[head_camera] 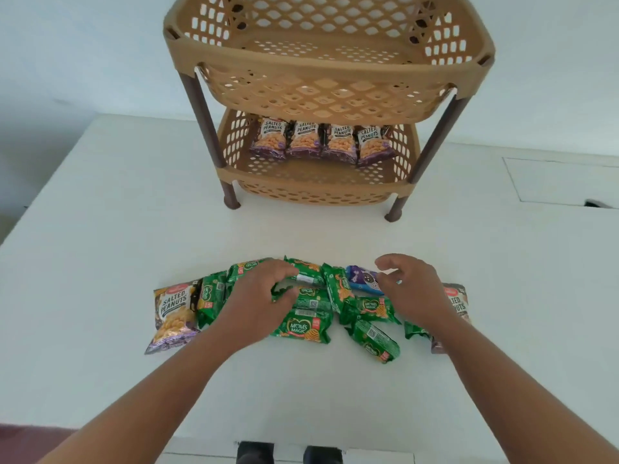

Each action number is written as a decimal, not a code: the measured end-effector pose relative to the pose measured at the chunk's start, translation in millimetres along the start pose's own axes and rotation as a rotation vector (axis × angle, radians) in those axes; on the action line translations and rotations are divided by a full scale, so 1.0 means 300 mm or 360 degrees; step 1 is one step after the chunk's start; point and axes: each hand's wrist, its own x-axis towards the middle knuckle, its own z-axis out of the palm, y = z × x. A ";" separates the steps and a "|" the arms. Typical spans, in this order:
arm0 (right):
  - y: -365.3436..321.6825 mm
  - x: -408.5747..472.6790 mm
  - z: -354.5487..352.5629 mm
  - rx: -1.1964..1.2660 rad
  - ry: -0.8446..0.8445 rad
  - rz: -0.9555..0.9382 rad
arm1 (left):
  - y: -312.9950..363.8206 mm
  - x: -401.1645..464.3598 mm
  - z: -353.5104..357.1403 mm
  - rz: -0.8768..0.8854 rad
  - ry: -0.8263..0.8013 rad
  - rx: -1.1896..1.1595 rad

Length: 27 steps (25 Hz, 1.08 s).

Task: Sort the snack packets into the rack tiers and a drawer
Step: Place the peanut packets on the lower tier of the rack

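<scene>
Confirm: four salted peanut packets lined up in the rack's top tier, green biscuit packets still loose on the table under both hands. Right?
Not quite. The head view shows the four salted peanut packets in the rack's bottom tier; the top tier holds nothing visible. The green biscuit packets do lie on the table under the left hand and right hand.

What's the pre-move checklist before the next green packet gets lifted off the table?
1. Left hand on a green packet: ok, fingers curl round it.
2. Right hand free: ok, it hovers over the blue packet, holding nothing.
3. Top tier has room: ok, no packets visible.
4. Bottom tier sorted: ok, four peanut packets in a row.
5. Drawer ready: cannot tell, not identifiable.
</scene>
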 end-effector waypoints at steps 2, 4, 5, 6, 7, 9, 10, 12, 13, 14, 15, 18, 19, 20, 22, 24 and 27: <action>0.064 -0.046 -0.054 -0.0086 0.0159 0.0110 | 0.075 0.013 0.059 0.0070 -0.0037 0.0053; 0.146 -0.086 -0.128 -0.0141 0.0294 0.0309 | 0.163 0.022 0.134 0.0182 -0.0139 0.0075; 0.186 -0.103 -0.164 -0.0177 0.0317 0.0429 | 0.209 0.023 0.174 0.0205 -0.0212 0.0021; 0.223 -0.122 -0.193 -0.0211 0.0311 0.0538 | 0.258 0.023 0.215 0.0165 -0.0304 -0.0108; 0.259 -0.142 -0.216 -0.0204 0.0288 0.0631 | 0.309 0.028 0.259 0.0071 -0.0416 -0.0301; 0.310 -0.172 -0.237 0.0015 0.0228 0.0770 | 0.410 0.052 0.348 -0.0174 -0.0704 -0.0692; 0.334 -0.185 -0.241 0.0170 0.0195 0.0828 | 0.458 0.072 0.395 -0.0279 -0.0837 -0.0812; 0.364 -0.192 -0.235 0.0406 0.0153 0.0901 | 0.524 0.109 0.479 -0.0471 -0.1020 -0.0957; 0.376 -0.189 -0.231 0.0482 0.0159 0.0911 | 0.545 0.122 0.515 -0.0530 -0.1050 -0.0959; 0.383 -0.185 -0.232 0.0547 0.0163 0.0911 | 0.560 0.129 0.548 -0.0573 -0.1038 -0.0944; 0.384 -0.179 -0.232 0.0612 0.0149 0.0912 | 0.568 0.131 0.574 -0.0615 -0.0998 -0.0930; 0.388 -0.161 -0.245 0.0835 0.0075 0.0956 | 0.562 0.121 0.609 -0.0701 -0.0876 -0.0969; 0.391 -0.157 -0.255 0.0912 0.0034 0.0969 | 0.560 0.121 0.615 -0.0736 -0.0863 -0.1019; 0.391 -0.158 -0.264 0.0965 -0.0014 0.0969 | 0.559 0.121 0.617 -0.0766 -0.0857 -0.1088; 0.383 -0.165 -0.283 0.0975 -0.0072 0.0941 | 0.563 0.118 0.611 -0.0779 -0.0863 -0.1218; 0.358 -0.171 -0.306 0.0971 -0.0067 0.0873 | 0.560 0.108 0.594 -0.0740 -0.0891 -0.1316; 0.280 -0.154 -0.349 0.1028 -0.0113 0.0638 | 0.538 0.096 0.529 -0.0645 -0.0790 -0.1465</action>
